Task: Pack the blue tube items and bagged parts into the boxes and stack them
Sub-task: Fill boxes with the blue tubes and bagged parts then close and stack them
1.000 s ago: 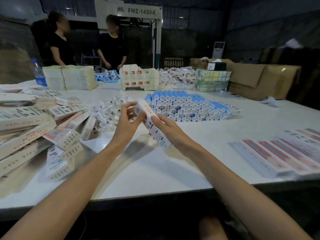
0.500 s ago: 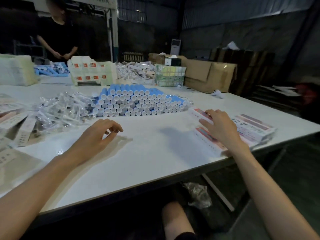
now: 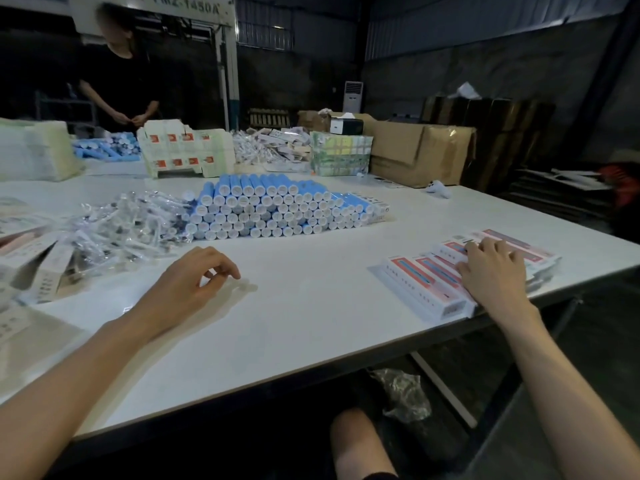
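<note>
Right now your right hand (image 3: 491,271) lies open on the boxes (image 3: 415,277) at the table (image 3: 294,334) edge; your left hand (image 3: 194,275) rests loose and empty near the tubes (image 3: 270,209) and bags (image 3: 128,223). Careful: a sideways nudge could tip that stack off the edge.
</note>
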